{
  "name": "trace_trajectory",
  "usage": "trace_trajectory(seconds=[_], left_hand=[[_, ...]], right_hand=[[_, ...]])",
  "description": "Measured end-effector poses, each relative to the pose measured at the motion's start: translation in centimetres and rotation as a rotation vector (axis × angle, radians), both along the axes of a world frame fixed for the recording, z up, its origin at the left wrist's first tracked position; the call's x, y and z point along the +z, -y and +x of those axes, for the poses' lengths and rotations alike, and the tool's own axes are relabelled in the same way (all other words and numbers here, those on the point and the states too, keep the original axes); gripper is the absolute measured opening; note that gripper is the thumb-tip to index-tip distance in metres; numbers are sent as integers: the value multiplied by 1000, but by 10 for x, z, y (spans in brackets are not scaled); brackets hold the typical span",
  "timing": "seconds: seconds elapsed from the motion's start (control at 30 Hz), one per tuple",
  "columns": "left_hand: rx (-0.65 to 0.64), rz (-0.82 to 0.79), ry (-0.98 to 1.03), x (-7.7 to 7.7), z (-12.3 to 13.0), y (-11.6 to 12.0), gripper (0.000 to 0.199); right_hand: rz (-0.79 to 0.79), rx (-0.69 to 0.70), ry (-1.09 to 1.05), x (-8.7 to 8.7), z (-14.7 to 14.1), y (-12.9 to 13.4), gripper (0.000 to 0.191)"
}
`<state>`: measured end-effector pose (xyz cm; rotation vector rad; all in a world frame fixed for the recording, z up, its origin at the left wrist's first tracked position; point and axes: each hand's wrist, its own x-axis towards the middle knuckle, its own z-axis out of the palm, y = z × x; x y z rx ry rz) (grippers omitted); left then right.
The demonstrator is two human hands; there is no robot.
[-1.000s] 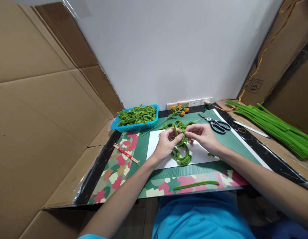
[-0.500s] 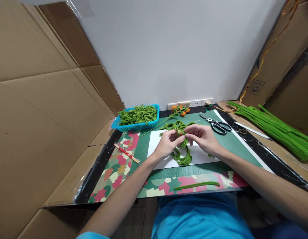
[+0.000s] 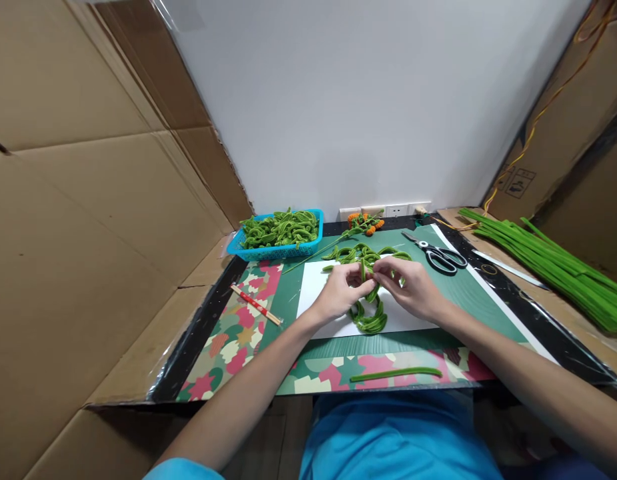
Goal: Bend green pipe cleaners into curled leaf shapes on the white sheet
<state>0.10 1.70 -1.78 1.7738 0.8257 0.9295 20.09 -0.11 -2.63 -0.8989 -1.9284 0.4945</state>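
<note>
Over a white sheet (image 3: 318, 293), both my hands meet around a small bent piece of green pipe cleaner (image 3: 363, 270). My left hand (image 3: 341, 290) pinches it from the left. The fingers of my right hand (image 3: 406, 283) close on its right side; my fingertips partly hide it. Just below my hands lies a cluster of curled green pipe cleaner loops (image 3: 372, 325). More bent green pieces (image 3: 356, 252) lie behind my hands. One straight green pipe cleaner (image 3: 396, 374) rests near the table's front edge.
A blue basket (image 3: 276, 252) heaped with green pieces stands back left. Orange pipe cleaner flowers (image 3: 366, 223) lie by the wall. Black-handled scissors (image 3: 441, 257) and a bundle of long green pipe cleaners (image 3: 553, 267) are on the right, wrapped chopsticks (image 3: 256, 305) on the left.
My right hand's fingers have shifted, drawn up and closer together at the green piece. My left hand keeps its hold. The whole view has shifted slightly.
</note>
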Motion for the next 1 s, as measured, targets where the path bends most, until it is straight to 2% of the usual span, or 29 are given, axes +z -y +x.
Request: trace_trajectory(seconds=[0.1,0.2,0.3,0.43,0.6,0.73,0.87,1.0], left_hand=[[8,4,-14,0,2,0,25],[13,24,-56,0,2,-1,25],[16,12,-54,1,2,-1,24],[28,-48,63,1,6,1,25],[-48,-295,216,4,6,3,45],[-92,-312,180,8,5,4,48],[-167,-335,138,11,7,7,45],[-165,-342,154,14,7,8,45]], right_hand=[[165,-67,140,-1,2,0,12],[234,-76,218,-2,3,0,16],[213,-65,183,1,2,0,16],[147,-56,42,6,6,-1,19],[258,-69,111,3,16,-6,42],[328,-70,234,-1,20,-9,58],[371,-86,325,0,22,-8,53],[388,-79,244,2,23,-7,36]])
